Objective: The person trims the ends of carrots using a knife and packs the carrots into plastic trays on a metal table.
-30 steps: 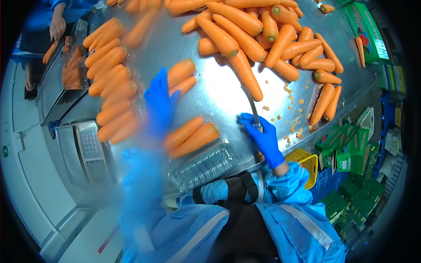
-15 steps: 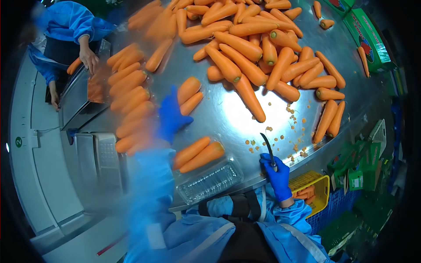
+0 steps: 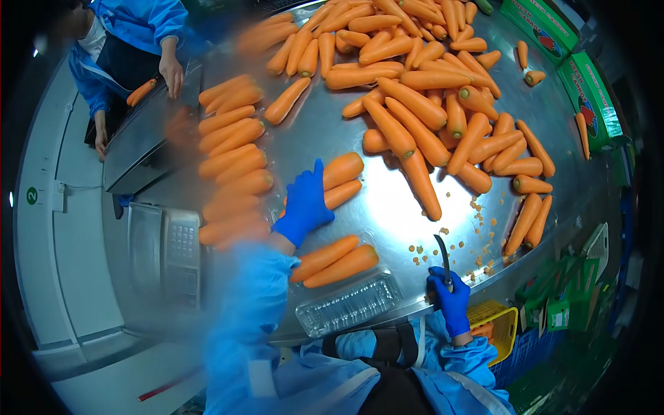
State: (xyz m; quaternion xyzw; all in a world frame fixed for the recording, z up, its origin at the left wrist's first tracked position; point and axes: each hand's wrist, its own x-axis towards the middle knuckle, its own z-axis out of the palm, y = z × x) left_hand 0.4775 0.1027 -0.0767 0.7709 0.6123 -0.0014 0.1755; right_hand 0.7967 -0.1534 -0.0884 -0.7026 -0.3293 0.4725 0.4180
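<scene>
On the steel table (image 3: 325, 138), the left hand (image 3: 304, 205) lies with fingers slightly spread across two carrots (image 3: 344, 170), a clear tray (image 3: 349, 303) sits beside another carrot pair (image 3: 342, 266), the right hand (image 3: 451, 299) grips a curved knife (image 3: 443, 254) with closed fingers, and a yellow basket (image 3: 510, 325) holds carrots (image 3: 484, 330).
</scene>
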